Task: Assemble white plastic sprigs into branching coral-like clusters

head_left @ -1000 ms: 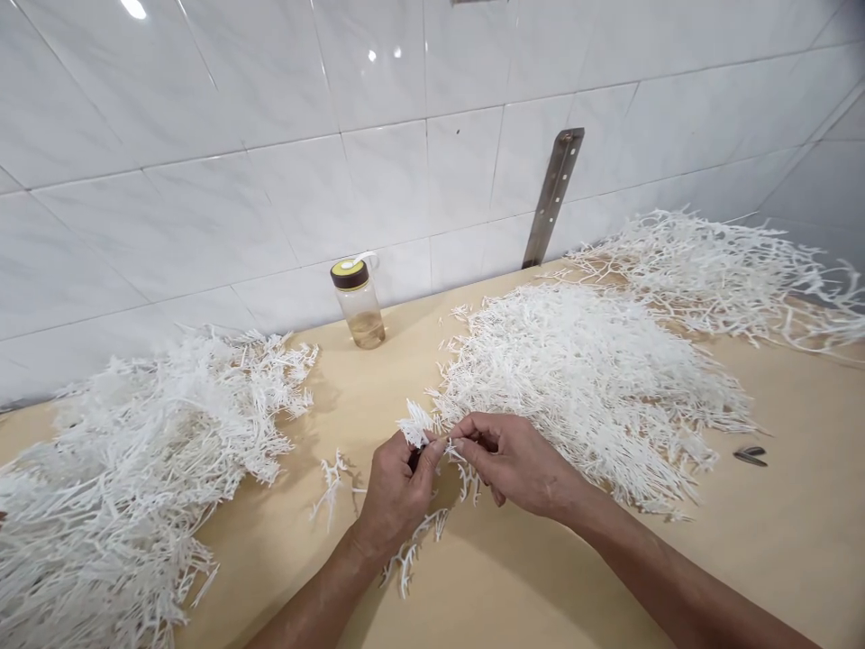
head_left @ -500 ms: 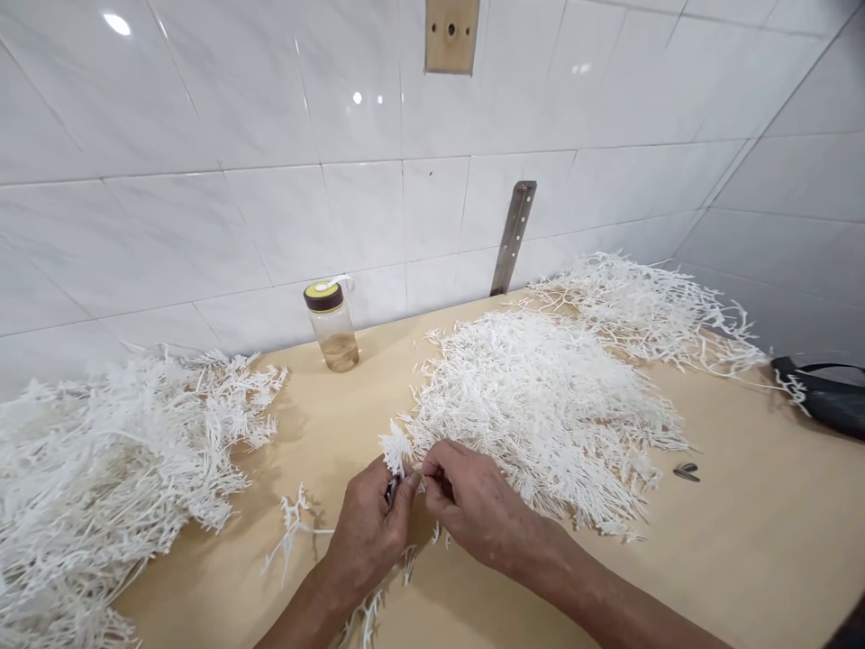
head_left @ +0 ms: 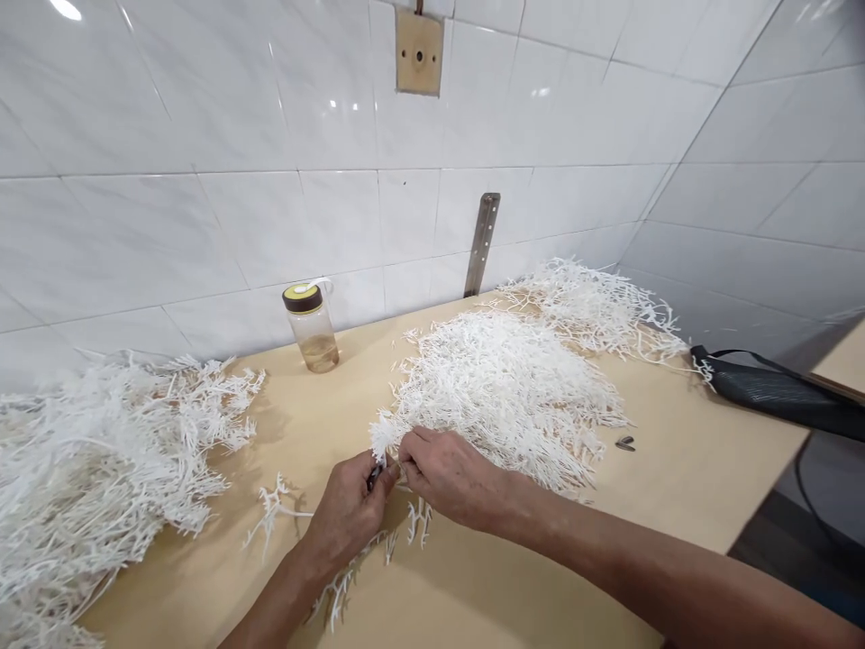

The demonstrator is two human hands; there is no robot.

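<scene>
My left hand (head_left: pixel 355 496) is closed around a bunch of white branched plastic pieces (head_left: pixel 384 434), whose tips stick up above the fingers. Something dark, too small to make out, shows within its grip. Close beside it, my right hand (head_left: pixel 442 469) is pinched, its fingertips at the edge of the bunch; what they hold is hidden. Behind the hands spreads a large heap of thin white pieces (head_left: pixel 506 388). A few loose branched pieces (head_left: pixel 274 509) lie left of my left hand, and others lie below the hands.
A bigger white tangled pile (head_left: pixel 101 478) covers the left side. A bottle (head_left: pixel 314 333) with a yellow-black lid stands near the wall. Another pile (head_left: pixel 595 302) lies at the back right, near a black bag (head_left: pixel 777 392). A metal strip (head_left: pixel 482 243) leans on the wall.
The view has shifted to the right, showing the table's right edge. My right hand has turned flatter, and its forearm reaches in more from the right. A branched piece now shows below it.
</scene>
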